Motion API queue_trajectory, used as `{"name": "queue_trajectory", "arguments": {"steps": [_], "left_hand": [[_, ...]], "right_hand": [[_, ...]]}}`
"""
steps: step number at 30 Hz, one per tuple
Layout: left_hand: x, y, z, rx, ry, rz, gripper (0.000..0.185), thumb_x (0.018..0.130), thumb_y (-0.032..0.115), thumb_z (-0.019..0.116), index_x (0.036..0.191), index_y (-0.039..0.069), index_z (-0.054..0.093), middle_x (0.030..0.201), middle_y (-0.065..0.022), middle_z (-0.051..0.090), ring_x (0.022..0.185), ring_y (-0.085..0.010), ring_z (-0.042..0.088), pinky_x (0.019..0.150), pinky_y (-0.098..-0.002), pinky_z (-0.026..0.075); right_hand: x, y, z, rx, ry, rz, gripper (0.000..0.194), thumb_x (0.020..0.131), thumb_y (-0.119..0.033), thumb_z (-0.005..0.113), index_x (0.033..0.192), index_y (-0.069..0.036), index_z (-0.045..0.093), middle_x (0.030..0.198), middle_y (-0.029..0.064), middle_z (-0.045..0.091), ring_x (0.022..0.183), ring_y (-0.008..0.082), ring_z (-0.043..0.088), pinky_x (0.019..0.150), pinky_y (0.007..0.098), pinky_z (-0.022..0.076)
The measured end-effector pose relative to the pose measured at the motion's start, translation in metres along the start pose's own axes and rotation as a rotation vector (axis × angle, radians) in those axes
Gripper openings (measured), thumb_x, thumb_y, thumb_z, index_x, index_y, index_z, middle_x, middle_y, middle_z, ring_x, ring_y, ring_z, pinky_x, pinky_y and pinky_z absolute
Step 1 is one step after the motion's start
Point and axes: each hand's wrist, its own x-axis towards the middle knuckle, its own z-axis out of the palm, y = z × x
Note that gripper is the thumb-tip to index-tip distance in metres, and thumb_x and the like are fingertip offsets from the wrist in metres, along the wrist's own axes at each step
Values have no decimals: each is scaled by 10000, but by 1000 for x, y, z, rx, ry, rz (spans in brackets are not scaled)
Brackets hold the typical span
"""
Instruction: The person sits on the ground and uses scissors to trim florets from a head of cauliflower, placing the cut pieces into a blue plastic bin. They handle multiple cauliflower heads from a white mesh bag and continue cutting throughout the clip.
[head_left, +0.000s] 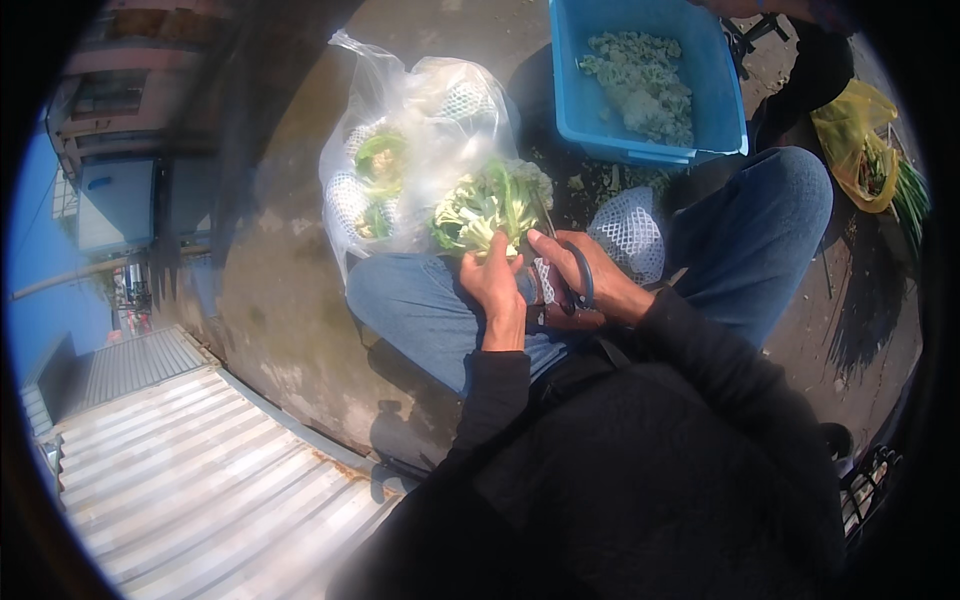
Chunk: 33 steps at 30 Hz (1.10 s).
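Note:
My left hand (495, 289) grips a head of cauliflower (487, 206) from below, its pale stems and green leaves turned towards me. In my right hand (592, 274) is a pair of scissors with dark handles (585, 281). The blades point away from me and lie along the right side of the cauliflower; how far apart they are is hard to see. Just left of the cauliflower, a clear plastic bag (431, 97) contains several cauliflowers (382, 157) in white foam netting. A loose white foam net (630, 232) is beyond my right hand, between my knees.
A blue plastic tub (645, 150) with cut cauliflower florets (645, 86) stands ahead on the concrete ground (292, 225). To the far right are a yellow plastic bag (859, 146) and green stalks (909, 199). Another person's arm (739, 7) shows beyond the tub. Corrugated metal sheeting (217, 480) lies at lower left.

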Motion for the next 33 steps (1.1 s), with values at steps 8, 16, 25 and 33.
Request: {"name": "queue_trajectory", "arguments": {"steps": [8, 16, 25, 33], "left_hand": [[1, -3, 2, 19, 6, -10, 232, 976, 134, 840, 1117, 28, 689, 1012, -56, 749, 715, -130, 676, 571, -264, 567], [9, -1, -4, -44, 23, -62, 249, 969, 129, 825, 1144, 26, 682, 1077, -77, 751, 819, -158, 709, 610, -281, 594], [32, 15, -37, -81, -121, -239, 268, 994, 189, 809, 1206, 76, 689, 1065, -37, 741, 830, -135, 715, 647, -282, 609], [30, 13, -49, -50, -232, -272, 376, 1045, 263, 770, 1293, -3, 673, 1069, -132, 795, 818, -247, 804, 536, -244, 619]], "right_hand": [[4, -8, -1, -40, 50, 67, 665, 1109, -560, 557, 851, 44, 654, 605, 93, 637, 497, 222, 691, 494, 372, 546], [5, 8, -9, -180, 187, 4, 698, 1097, -572, 602, 775, 46, 650, 588, 158, 618, 552, 272, 674, 564, 431, 517], [-11, 22, -17, -731, 355, -194, 530, 1061, -498, 694, 1077, 20, 586, 948, 273, 679, 863, 506, 681, 763, 573, 540], [10, 26, -14, -905, 497, -384, 493, 1000, -470, 767, 1082, -20, 582, 991, 204, 601, 946, 417, 609, 816, 525, 510]]}}
